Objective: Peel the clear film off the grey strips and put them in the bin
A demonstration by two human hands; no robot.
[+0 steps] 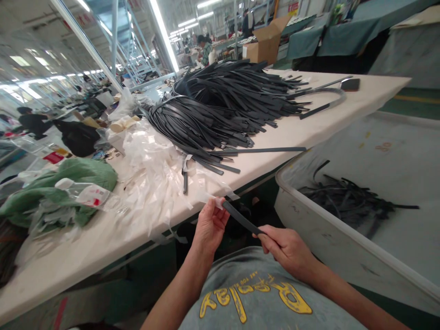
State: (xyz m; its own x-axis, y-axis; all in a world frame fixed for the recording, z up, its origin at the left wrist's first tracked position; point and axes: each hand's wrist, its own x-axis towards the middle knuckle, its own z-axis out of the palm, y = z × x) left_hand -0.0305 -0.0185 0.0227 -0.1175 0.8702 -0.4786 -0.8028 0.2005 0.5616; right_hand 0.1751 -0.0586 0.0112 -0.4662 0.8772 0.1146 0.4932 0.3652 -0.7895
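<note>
A dark grey strap [240, 217] stretches between my two hands, just off the table's near edge. My left hand [212, 222] is closed at the strap's upper end, pinching a piece of whitish translucent film [217, 201] there. The other end sits between the thumb and fingers of my right hand [283, 245], which is closed on it. A large heap of similar dark straps [227, 101] lies on the table beyond, with a single strap [268, 150] pointing out to the right. Crumpled translucent film strips [151, 169] are piled left of my hands.
A pale table [275, 133] runs across in front of me. At right stands a large white bin [343, 229] holding loose dark straps [347, 197]. Leftward lie a plastic bottle [89, 192] and green cloth [92, 172]. Behind are a cardboard box [266, 43] and people at work.
</note>
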